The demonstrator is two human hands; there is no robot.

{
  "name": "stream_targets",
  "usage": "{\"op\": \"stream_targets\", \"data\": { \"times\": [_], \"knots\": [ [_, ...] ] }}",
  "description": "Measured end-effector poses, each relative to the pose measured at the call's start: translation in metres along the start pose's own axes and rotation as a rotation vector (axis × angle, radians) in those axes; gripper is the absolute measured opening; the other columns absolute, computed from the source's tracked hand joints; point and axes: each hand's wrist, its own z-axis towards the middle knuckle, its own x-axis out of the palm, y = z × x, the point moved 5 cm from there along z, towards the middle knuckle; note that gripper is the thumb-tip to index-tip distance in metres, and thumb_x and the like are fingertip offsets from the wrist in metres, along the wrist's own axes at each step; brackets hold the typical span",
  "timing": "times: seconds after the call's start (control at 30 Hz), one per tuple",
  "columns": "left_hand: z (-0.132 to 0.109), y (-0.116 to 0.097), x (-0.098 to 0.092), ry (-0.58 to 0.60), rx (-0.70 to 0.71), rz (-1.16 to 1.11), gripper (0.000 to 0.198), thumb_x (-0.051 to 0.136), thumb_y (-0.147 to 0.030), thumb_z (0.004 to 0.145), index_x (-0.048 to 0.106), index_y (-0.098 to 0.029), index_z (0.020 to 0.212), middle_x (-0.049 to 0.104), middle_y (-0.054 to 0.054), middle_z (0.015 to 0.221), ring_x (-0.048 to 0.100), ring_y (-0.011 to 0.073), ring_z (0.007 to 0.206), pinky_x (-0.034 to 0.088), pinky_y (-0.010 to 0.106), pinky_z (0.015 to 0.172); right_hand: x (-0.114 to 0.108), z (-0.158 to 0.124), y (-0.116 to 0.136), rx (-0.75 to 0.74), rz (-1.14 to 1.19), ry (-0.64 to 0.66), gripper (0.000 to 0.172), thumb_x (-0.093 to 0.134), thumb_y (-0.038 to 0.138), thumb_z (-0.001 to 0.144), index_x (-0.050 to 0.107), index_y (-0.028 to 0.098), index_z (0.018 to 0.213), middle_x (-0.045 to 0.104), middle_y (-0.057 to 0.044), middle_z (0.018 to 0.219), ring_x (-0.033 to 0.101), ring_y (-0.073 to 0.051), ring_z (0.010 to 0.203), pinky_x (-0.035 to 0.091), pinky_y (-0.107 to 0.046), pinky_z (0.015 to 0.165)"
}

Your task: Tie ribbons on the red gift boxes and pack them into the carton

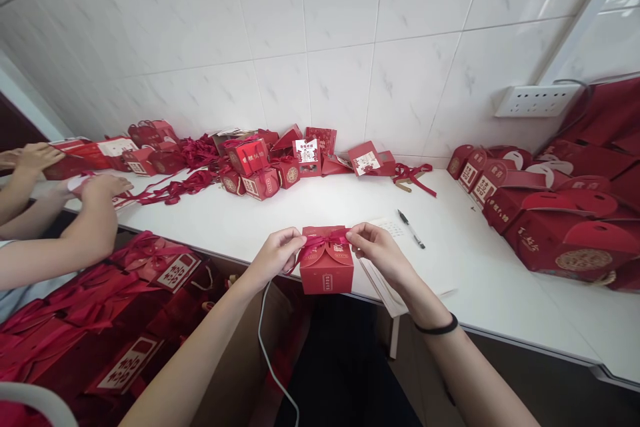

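A red gift box [327,277] with gold print stands at the front edge of the white table, right before me. Across its top runs a dark pink ribbon [326,240], gathered at the middle. My left hand [278,255] pinches the ribbon at the box's left side, thumb against fingers. At the right side, my right hand [376,250] pinches the ribbon's other part in the same way. Both hands are level with the top of the box. Just right of it lie a notebook [383,287] and a black pen [411,229].
Many red boxes [583,247] crowd the table's right end. Smaller boxes [263,183] and loose ribbons [180,188] line the wall. A co-worker's hands [103,190] work at the left. Below them sits a heap of ribboned boxes [65,320]. A power strip [535,101] is on the wall.
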Motion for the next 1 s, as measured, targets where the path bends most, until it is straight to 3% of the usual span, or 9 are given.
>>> {"op": "stream_targets", "data": {
  "times": [0.13, 0.27, 0.4, 0.47, 0.53, 0.67, 0.87, 0.93, 1.0],
  "knots": [
    [0.001, 0.004, -0.003, -0.014, -0.005, -0.039, 0.031, 0.053, -0.045, 0.071, 0.039, -0.019, 0.060, 0.033, -0.010, 0.039, 0.031, 0.0038, 0.030, 0.023, 0.016, 0.033, -0.006, 0.000, -0.005, -0.053, -0.119, -0.102, 0.042, 0.061, 0.053, 0.068, 0.053, 0.017, 0.088, 0.048, 0.004, 0.057, 0.045, -0.014, 0.054, 0.036, -0.027, 0.054],
    [0.001, 0.002, -0.016, -0.050, 0.031, -0.030, 0.023, 0.051, -0.039, 0.070, 0.053, -0.018, 0.078, 0.046, -0.006, 0.055, 0.041, 0.0064, 0.038, 0.026, 0.017, 0.034, -0.007, -0.020, 0.017, -0.400, -0.417, -0.378, 0.025, 0.054, 0.042, 0.081, 0.055, 0.018, 0.088, 0.057, -0.006, 0.082, 0.053, -0.020, 0.071, 0.044, -0.035, 0.067],
    [0.000, -0.008, -0.020, -0.033, 0.191, 0.177, 0.023, 0.057, -0.028, 0.068, 0.060, -0.017, 0.088, 0.057, 0.000, 0.074, 0.053, 0.0098, 0.059, 0.039, 0.019, 0.047, 0.033, -0.031, 0.039, -0.692, -0.661, -0.134, 0.004, 0.055, 0.019, 0.086, 0.059, 0.019, 0.088, 0.057, -0.007, 0.087, 0.053, -0.022, 0.086, 0.045, -0.036, 0.079],
    [-0.002, -0.010, -0.018, -0.045, 0.262, 0.269, 0.020, 0.059, -0.028, 0.070, 0.061, -0.017, 0.086, 0.061, 0.003, 0.084, 0.057, 0.0150, 0.079, 0.045, 0.021, 0.056, 0.049, -0.026, 0.041, -0.693, -0.782, -0.035, 0.009, 0.058, 0.013, 0.084, 0.061, 0.017, 0.091, 0.058, -0.008, 0.090, 0.053, -0.023, 0.089, 0.045, -0.037, 0.080],
    [-0.002, -0.008, -0.014, -0.087, 0.273, 0.320, 0.019, 0.057, -0.032, 0.073, 0.062, -0.017, 0.085, 0.062, 0.004, 0.085, 0.057, 0.0171, 0.083, 0.046, 0.022, 0.057, 0.057, -0.016, 0.040, -0.645, -0.879, -0.011, 0.010, 0.060, 0.010, 0.082, 0.062, 0.016, 0.090, 0.059, -0.008, 0.090, 0.053, -0.024, 0.088, 0.045, -0.038, 0.079],
    [-0.005, -0.006, -0.008, -0.240, 0.298, 0.370, 0.018, 0.052, -0.034, 0.077, 0.060, -0.018, 0.079, 0.061, 0.002, 0.076, 0.056, 0.0152, 0.074, 0.045, 0.023, 0.055, 0.058, -0.005, 0.035, -0.598, -0.909, -0.053, 0.008, 0.059, 0.008, 0.082, 0.059, 0.016, 0.080, 0.060, -0.006, 0.083, 0.055, -0.022, 0.081, 0.045, -0.035, 0.074],
    [-0.009, -0.012, 0.001, -0.506, 0.336, 0.519, 0.011, 0.050, -0.026, 0.073, 0.048, -0.021, 0.083, 0.058, -0.002, 0.070, 0.054, 0.0122, 0.061, 0.042, 0.024, 0.059, 0.052, -0.013, 0.030, -0.685, -0.863, -0.169, 0.010, 0.055, 0.009, 0.082, 0.052, 0.018, 0.079, 0.058, -0.004, 0.077, 0.055, -0.020, 0.073, 0.043, -0.031, 0.067],
    [-0.011, -0.014, 0.003, -0.532, 0.315, 0.607, 0.012, 0.049, -0.023, 0.071, 0.046, -0.022, 0.083, 0.053, -0.004, 0.064, 0.050, 0.0124, 0.057, 0.039, 0.025, 0.059, 0.052, -0.014, 0.028, -0.699, -0.916, -0.187, 0.011, 0.053, 0.009, 0.081, 0.050, 0.018, 0.077, 0.056, -0.004, 0.075, 0.054, -0.020, 0.071, 0.043, -0.031, 0.065],
    [-0.011, -0.016, 0.005, -0.463, 0.297, 0.609, 0.012, 0.050, -0.022, 0.071, 0.046, -0.022, 0.083, 0.050, -0.005, 0.061, 0.048, 0.0122, 0.055, 0.037, 0.025, 0.058, 0.053, -0.012, 0.026, -0.698, -0.951, -0.195, 0.011, 0.051, 0.008, 0.080, 0.049, 0.019, 0.076, 0.055, -0.004, 0.074, 0.053, -0.020, 0.070, 0.042, -0.031, 0.064]
  ]
}}
